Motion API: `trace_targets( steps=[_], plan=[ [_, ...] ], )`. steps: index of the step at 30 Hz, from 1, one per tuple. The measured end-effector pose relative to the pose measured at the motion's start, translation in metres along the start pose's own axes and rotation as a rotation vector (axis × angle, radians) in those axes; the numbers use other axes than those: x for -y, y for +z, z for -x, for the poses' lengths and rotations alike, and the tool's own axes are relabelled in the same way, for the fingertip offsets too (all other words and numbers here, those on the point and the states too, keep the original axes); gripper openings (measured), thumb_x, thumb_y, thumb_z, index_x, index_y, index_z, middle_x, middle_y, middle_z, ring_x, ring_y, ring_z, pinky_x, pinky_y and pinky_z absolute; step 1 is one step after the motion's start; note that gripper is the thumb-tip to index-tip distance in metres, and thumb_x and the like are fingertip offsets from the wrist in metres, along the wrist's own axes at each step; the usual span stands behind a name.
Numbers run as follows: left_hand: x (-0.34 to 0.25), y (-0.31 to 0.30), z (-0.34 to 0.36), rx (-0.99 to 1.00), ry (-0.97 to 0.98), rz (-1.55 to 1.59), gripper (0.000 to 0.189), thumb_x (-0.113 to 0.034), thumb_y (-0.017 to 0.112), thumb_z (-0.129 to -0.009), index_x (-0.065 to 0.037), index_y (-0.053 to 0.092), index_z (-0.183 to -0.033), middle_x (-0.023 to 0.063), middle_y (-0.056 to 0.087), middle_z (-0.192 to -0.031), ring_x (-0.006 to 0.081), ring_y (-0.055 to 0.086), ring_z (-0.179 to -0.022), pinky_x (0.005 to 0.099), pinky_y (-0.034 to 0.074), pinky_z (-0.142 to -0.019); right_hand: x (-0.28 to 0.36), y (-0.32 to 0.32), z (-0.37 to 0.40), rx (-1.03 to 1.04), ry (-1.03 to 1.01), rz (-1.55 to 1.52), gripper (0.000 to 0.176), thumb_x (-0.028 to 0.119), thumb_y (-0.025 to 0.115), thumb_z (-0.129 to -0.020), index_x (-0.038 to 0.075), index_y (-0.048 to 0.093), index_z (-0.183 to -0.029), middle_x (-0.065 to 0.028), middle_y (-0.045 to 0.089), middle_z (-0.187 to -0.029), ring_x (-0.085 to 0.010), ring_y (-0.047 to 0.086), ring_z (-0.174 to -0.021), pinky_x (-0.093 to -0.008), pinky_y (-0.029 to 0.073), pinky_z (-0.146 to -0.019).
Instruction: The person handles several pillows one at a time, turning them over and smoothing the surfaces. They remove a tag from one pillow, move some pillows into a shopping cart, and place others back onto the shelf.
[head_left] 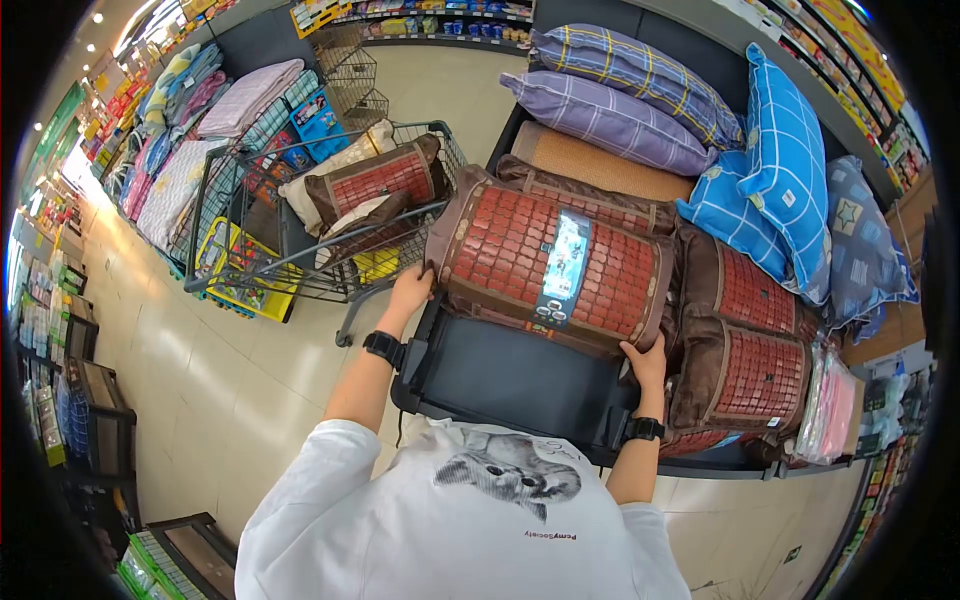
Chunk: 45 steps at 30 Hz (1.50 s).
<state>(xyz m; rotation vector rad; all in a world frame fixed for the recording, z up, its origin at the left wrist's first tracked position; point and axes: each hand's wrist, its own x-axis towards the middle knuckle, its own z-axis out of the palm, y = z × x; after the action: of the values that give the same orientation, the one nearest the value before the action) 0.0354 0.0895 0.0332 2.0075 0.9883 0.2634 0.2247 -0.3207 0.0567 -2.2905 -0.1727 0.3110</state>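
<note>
- well, from my remote seat i see both hands on one red mat cushion point(500, 245), a brown-edged cushion faced with small red tiles and a pale label strip point(565, 265) running across its middle.
- the left hand point(410, 290) is at the cushion's left end, its fingers point(420, 275) curled against the brown edge and closed on it.
- the right hand point(648, 362) is at the lower right corner, with its fingers tucked under the edge and the thumb on top, so it has a closed hold there too.
- each wrist carries a black watch point(383, 347).
- the cushion sits level between the hands, over the back part of a dark display platform point(510, 375), whose front part is bare just before me.
- its far edge touches more red-tiled cushions point(760, 370) stacked to the right, and a tan woven cushion point(600, 165) lies behind it.
- beyond those, purple plaid pillows point(610, 120) and blue checked pillows point(785, 170) lean against the back.
- to the left, a shopping cart point(420, 128) stands just beside the platform on the tiled floor point(230, 400), and it holds two similar cushions point(380, 180).
- a pink packaged item point(830, 405) stands at the platform's right end.
</note>
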Motion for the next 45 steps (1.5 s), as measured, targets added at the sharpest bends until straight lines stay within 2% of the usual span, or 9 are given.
trace_targets(
  steps=[9, 12, 22, 25, 31, 34, 38, 40, 45],
  plan=[
    [-0.021, -0.029, 0.068, 0.09, -0.004, 0.557, 0.025, -0.022, 0.046, -0.091, 0.001, 0.056, -0.091, 0.0042, 0.058, -0.078, 0.0126, 0.056, -0.066, 0.0268, 0.045, -0.063, -0.02, 0.003, 0.029, -0.024, -0.1, 0.273, 0.078, 0.04, 0.069, -0.071, -0.003, 0.035, -0.126, -0.0299, 0.054, -0.108, -0.0431, 0.052, -0.102, -0.0411, 0.043, -0.082],
    [-0.056, -0.045, 0.085, -0.126, 0.2, 0.73, 0.026, -0.024, 0.047, -0.092, 0.0, 0.057, -0.091, -0.0016, 0.053, -0.075, 0.0078, 0.046, -0.069, 0.0229, 0.04, -0.064, -0.022, 0.009, 0.028, 0.019, -0.238, 0.189, 0.07, 0.035, 0.066, -0.078, -0.005, 0.036, -0.127, -0.0257, 0.052, -0.116, -0.0396, 0.051, -0.107, -0.0406, 0.043, -0.085],
    [-0.12, -0.154, 0.11, -0.607, 0.528, 0.805, 0.028, -0.027, 0.05, -0.091, 0.0, 0.056, -0.093, -0.0011, 0.053, -0.081, 0.007, 0.044, -0.076, 0.0225, 0.037, -0.07, 0.104, 0.038, 0.031, 0.007, -0.564, -0.308, 0.022, 0.015, 0.053, -0.088, -0.004, 0.054, -0.101, -0.0056, 0.053, -0.076, -0.0121, 0.047, -0.069, -0.0267, 0.04, -0.063],
    [-0.11, -0.18, 0.133, -0.749, 0.642, 1.124, 0.03, -0.023, 0.049, -0.091, 0.001, 0.052, -0.109, 0.0035, 0.057, -0.098, 0.0105, 0.051, -0.089, 0.0262, 0.04, -0.079, 0.142, 0.033, 0.043, -0.054, -0.739, -0.352, 0.021, 0.014, 0.053, -0.088, -0.004, 0.054, -0.101, -0.0048, 0.051, -0.076, -0.0101, 0.044, -0.067, -0.0255, 0.039, -0.061],
    [-0.09, -0.201, 0.187, -1.0, 0.931, 0.942, 0.043, -0.026, 0.04, -0.092, 0.004, 0.043, -0.123, 0.0139, 0.049, -0.123, 0.0228, 0.046, -0.116, 0.0371, 0.035, -0.098, 0.206, -0.006, 0.067, -0.246, -0.906, -0.319, 0.02, 0.009, 0.054, -0.085, -0.005, 0.058, -0.099, -0.0114, 0.058, -0.081, -0.0203, 0.054, -0.071, -0.0303, 0.042, -0.066],
    [-0.095, -0.219, 0.185, -1.069, 0.926, 0.978, 0.043, -0.027, 0.039, -0.092, 0.003, 0.044, -0.122, 0.0136, 0.049, -0.123, 0.0229, 0.047, -0.115, 0.0375, 0.036, -0.097, 0.259, -0.009, 0.054, -0.265, -1.01, -0.325, 0.02, 0.008, 0.056, -0.083, -0.004, 0.06, -0.099, -0.0135, 0.061, -0.086, -0.0222, 0.058, -0.076, -0.0316, 0.044, -0.071],
    [-0.024, -0.256, 0.125, -1.349, 0.314, 0.329, 0.04, -0.03, 0.044, -0.093, 0.005, 0.049, -0.113, 0.0119, 0.054, -0.107, 0.0216, 0.049, -0.104, 0.0313, 0.036, -0.091, 0.335, 0.067, -0.007, -0.181, -1.141, -0.267, 0.036, 0.014, 0.062, -0.079, -0.002, 0.055, -0.111, -0.0197, 0.058, -0.102, -0.0308, 0.054, -0.097, -0.0372, 0.041, -0.085],
    [0.024, -0.252, 0.091, -1.203, 0.39, 0.485, 0.047, -0.031, 0.042, -0.093, 0.004, 0.038, -0.124, 0.0134, 0.043, -0.123, 0.0229, 0.04, -0.116, 0.0333, 0.028, -0.1, 0.323, 0.11, -0.013, -0.144, -1.155, -0.093, 0.061, 0.022, 0.062, -0.08, 0.001, 0.035, -0.13, -0.0208, 0.046, -0.12, -0.0354, 0.044, -0.111, -0.0419, 0.034, -0.092],
    [0.051, -0.174, 0.1, -0.932, 0.186, 0.476, 0.046, -0.027, 0.04, -0.094, 0.0, 0.032, -0.13, 0.0133, 0.036, -0.131, 0.0237, 0.035, -0.122, 0.0347, 0.028, -0.102, 0.205, 0.14, 0.007, 0.122, -0.88, -0.138, 0.057, 0.023, 0.059, -0.082, 0.006, 0.036, -0.131, -0.0194, 0.045, -0.122, -0.0355, 0.038, -0.118, -0.0449, 0.03, -0.097]
  ],
)
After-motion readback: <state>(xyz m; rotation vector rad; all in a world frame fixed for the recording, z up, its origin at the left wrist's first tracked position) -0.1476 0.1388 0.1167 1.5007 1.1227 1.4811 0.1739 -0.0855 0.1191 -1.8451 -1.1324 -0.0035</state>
